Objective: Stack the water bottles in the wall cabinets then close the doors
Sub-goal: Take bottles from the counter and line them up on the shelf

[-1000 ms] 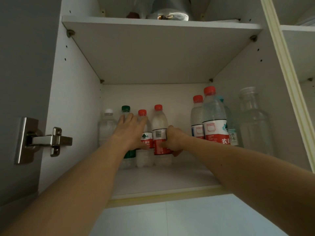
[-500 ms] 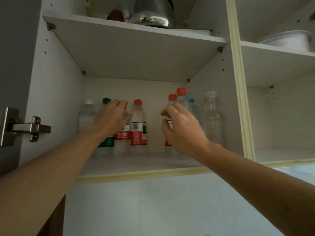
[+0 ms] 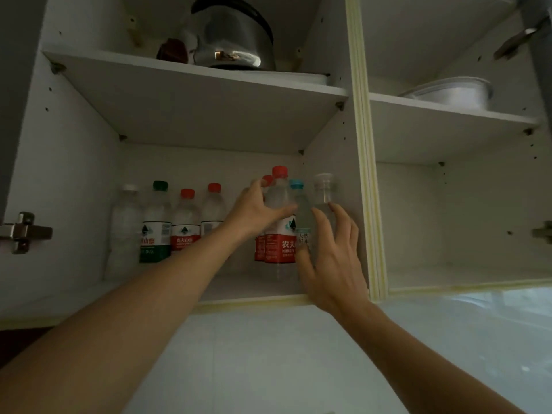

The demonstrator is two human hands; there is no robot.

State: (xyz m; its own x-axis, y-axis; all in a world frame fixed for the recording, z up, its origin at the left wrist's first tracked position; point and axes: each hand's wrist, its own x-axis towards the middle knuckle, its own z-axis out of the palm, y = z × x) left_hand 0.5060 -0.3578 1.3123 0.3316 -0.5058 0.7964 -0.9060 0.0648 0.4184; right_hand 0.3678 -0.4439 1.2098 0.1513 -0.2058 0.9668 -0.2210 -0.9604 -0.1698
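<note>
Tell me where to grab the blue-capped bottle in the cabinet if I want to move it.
Grip the blue-capped bottle on its bare upper body, below the cap and above the label, coming from the front. It stands upright, squeezed between the large red-capped bottle and the clear glass bottle, so its sides are blocked. The right hand is already nearest.

Dim, greyish exposure overall. The brightest zone is the tiled wall (image 3: 448,339) at lower right, lit from the right. The left cabinet compartment (image 3: 74,189) falls into soft shadow under its upper shelf (image 3: 209,115). A small specular glare sits on the steel kettle (image 3: 236,40). Wide-angle distortion bows the cabinet divider (image 3: 363,144) and splays the edges. Bottle labels read soft; fine grain throughout.
</note>
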